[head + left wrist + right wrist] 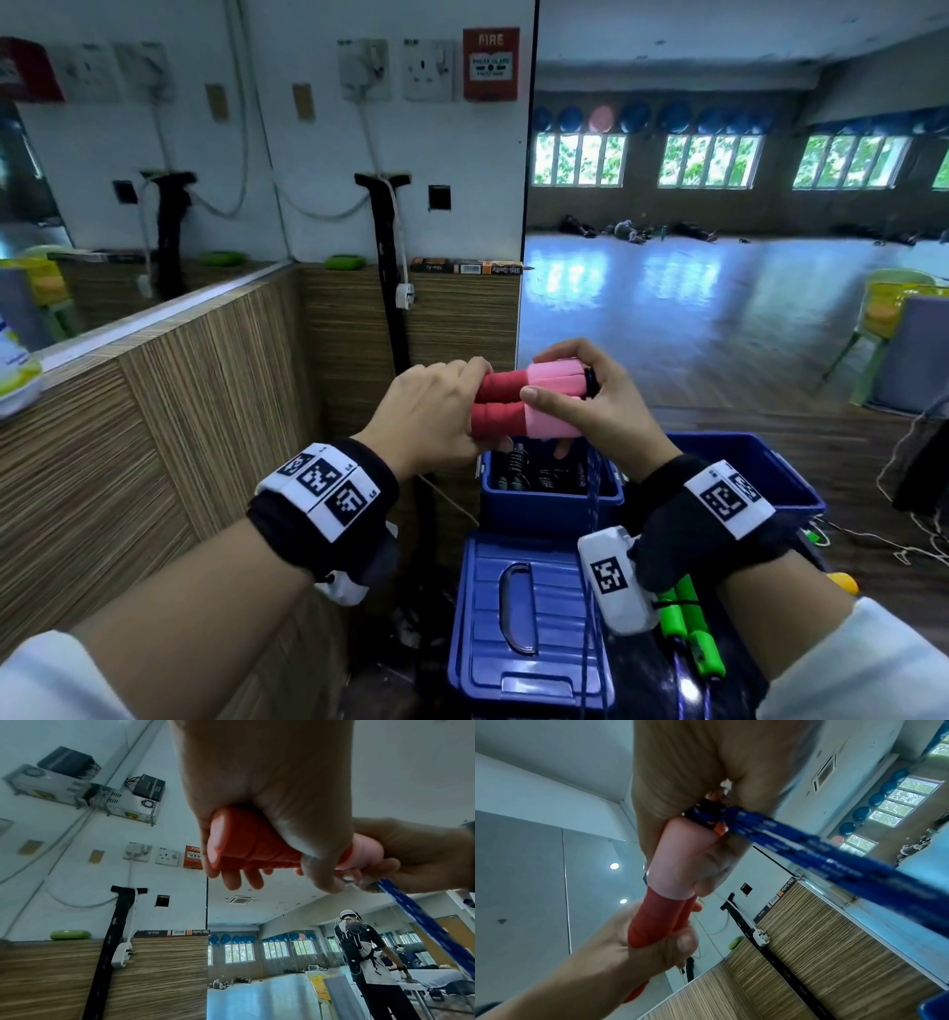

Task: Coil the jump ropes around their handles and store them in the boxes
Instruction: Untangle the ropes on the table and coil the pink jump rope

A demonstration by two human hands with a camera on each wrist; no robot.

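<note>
Both hands are raised together, the left hand (431,411) and right hand (590,406) curled tight, forearms extended forward.

Red-and-pink handles (529,406) side by side above open blue box (552,501)

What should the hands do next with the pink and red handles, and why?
Probably the right hand should begin looping the blue rope around the handles. Both hands grip the two handles side by side, the left hand on the red ends, but the rope hangs loose from the pink ends with no turns visible. The open blue box waits just below.
</note>
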